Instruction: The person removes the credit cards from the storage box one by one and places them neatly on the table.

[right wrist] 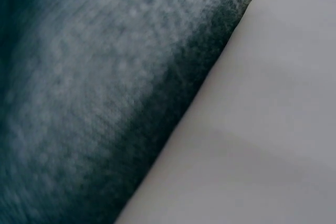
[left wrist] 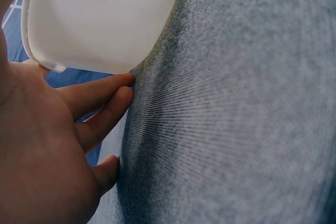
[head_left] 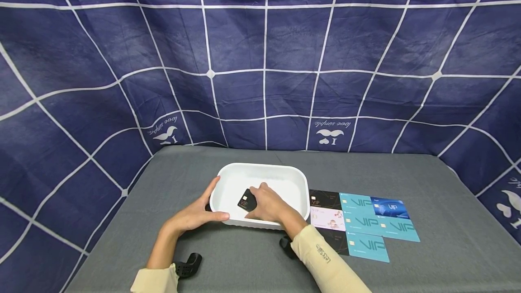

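Note:
A white rectangular tray [head_left: 281,182] stands on the grey cloth-covered table. At its left end my left hand [head_left: 191,217] grips it, thumb over the front rim and index finger up along the left side. In the left wrist view, more fingers of that hand [left wrist: 47,129] lie beneath the tray's corner [left wrist: 105,19]. My right hand [head_left: 266,203] reaches inside the tray and holds a black VIP card [head_left: 245,199], its right part hidden by the fingers. Only the tray's pale outer wall [right wrist: 262,119] and grey cloth show in the right wrist view.
Right of the tray, cards lie edge to edge: a black one [head_left: 324,198], a pink floral one [head_left: 327,218], another black one [head_left: 337,240] partly under my right sleeve, several teal ones [head_left: 368,247] and a blue one [head_left: 390,207]. A blue checked curtain [head_left: 285,94] hangs behind the table.

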Tool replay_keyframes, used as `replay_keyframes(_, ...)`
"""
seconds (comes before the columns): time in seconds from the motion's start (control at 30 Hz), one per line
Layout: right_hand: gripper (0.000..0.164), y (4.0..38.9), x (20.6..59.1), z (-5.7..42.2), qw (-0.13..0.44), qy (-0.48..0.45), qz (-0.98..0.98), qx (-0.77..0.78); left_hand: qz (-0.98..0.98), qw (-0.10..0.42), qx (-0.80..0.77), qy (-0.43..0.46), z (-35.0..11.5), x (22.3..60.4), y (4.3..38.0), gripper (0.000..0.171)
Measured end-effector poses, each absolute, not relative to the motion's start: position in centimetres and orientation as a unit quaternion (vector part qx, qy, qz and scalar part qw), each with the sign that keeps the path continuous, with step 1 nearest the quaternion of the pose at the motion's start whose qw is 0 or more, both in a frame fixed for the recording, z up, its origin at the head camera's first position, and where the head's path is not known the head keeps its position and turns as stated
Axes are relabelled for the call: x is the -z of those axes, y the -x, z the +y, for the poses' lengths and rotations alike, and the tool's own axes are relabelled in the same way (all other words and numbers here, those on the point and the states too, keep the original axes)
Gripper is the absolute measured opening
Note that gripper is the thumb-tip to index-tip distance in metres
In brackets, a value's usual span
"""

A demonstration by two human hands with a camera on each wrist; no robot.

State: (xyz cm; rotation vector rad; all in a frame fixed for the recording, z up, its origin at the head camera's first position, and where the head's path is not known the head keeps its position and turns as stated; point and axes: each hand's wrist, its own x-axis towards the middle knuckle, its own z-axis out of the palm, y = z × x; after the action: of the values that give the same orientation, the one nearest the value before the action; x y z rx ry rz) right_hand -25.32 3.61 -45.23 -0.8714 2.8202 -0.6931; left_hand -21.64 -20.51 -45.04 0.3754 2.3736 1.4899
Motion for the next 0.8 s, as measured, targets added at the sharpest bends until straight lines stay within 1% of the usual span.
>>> replay_keyframes(0.07,0.075,25.34,45.16,3.61,0.059,0.282,0.928,0.234,0.828,0.157,-0.521,-0.132,-20.52,45.02,21.65,0.112)
replay_keyframes(0.17,0.073,25.36,45.02,3.67,0.057,0.274,0.929,0.243,0.827,0.159,-0.523,-0.133,-20.53,45.02,21.64,0.112)
replay_keyframes(0.3,0.071,25.27,44.79,3.84,0.036,0.272,0.923,0.269,0.826,0.158,-0.525,-0.133,-20.53,45.0,21.65,0.112)
replay_keyframes(0.57,0.072,24.83,44.39,3.96,-0.01,0.297,0.904,0.308,0.832,0.153,-0.519,-0.127,-20.55,45.05,21.61,0.111)
replay_keyframes(0.67,0.07,24.67,44.33,4.02,-0.018,0.308,0.895,0.323,0.829,0.153,-0.522,-0.127,-20.55,45.07,21.63,0.111)
replay_keyframes(0.8,0.067,24.37,44.27,4.2,-0.012,0.328,0.88,0.343,0.829,0.151,-0.522,-0.131,-20.57,45.05,21.63,0.112)
